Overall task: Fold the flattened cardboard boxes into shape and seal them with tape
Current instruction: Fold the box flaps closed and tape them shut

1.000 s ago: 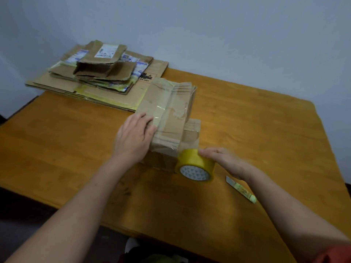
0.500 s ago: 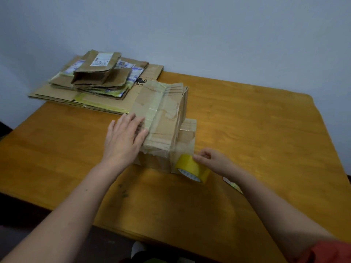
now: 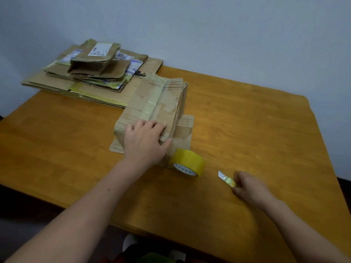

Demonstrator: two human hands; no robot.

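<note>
Head view looks down on an orange-brown wooden table (image 3: 256, 118) set against a pale blue-grey wall (image 3: 228, 31). A small brown cardboard box (image 3: 157, 103), folded up into shape and streaked with clear old tape, lies near the middle of the table with its long side running away from the person. Loose flaps splay flat on the wood at its near left corner and along its right side.

The left hand (image 3: 144, 143) lies on the near end of the box. Its fingers are spread and almost straight across the top panel, and the thumb reaches out to the right along the near edge, so the hand presses rather than grips.

A roll of yellow packing tape (image 3: 187, 165) stands on its edge just beside the box's near right corner, apparently touching the cardboard. No hand is on it.

The right hand (image 3: 250, 188) is well apart from the box, low over the table to the right of the roll. Its fingers are curled in and seem to pinch the handle end of a small utility knife with a yellow-green handle (image 3: 227, 179). The fingertips are hidden, so the exact grip is unclear. The bare blade points back toward the roll.

A pile of flattened brown cardboard boxes (image 3: 91, 73) sits at the far left corner, some bearing white labels.
</note>
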